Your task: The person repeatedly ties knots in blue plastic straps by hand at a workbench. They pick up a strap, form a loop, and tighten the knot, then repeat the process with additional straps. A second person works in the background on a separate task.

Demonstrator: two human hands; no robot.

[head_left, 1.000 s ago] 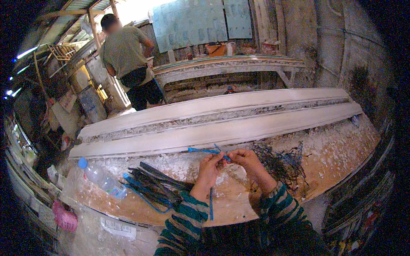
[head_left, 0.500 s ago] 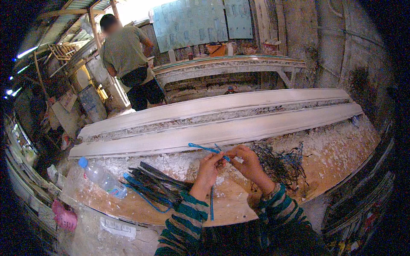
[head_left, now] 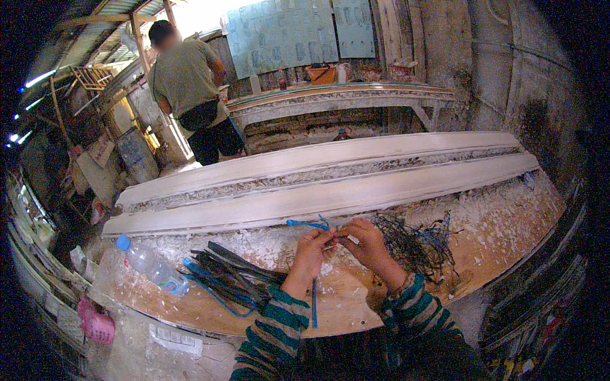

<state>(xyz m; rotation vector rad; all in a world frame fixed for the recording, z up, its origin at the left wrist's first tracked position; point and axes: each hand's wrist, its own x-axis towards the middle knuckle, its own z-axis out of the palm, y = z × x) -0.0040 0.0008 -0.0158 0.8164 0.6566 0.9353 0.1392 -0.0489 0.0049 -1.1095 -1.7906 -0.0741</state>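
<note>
A thin blue strip (head_left: 304,223) is held over the near side of the workbench, its upper end sticking out past my fingers and a lower length hanging below my wrist. My left hand (head_left: 307,257) is closed on it in a pinch. Close beside, the fingertips of my right hand (head_left: 368,246) also pinch the strip, almost touching the left ones; the exact grip is partly hidden. Left of my left wrist lies a bundle of flat black and blue strips (head_left: 232,273). A loose tangle of thin black and blue strands (head_left: 419,244) spreads just beyond my right hand.
Two long white boards (head_left: 318,195) lie across the workbench (head_left: 343,311), among white flakes. A clear plastic bottle (head_left: 149,265) with a blue cap rests at the left. Farther back, a person (head_left: 190,82) stands near another bench (head_left: 356,95) bearing an orange container (head_left: 321,74).
The strip's upper end has dropped slightly and shifted right. My fingertips have drawn closer together, covering the blue piece that showed between them. The person behind has barely moved.
</note>
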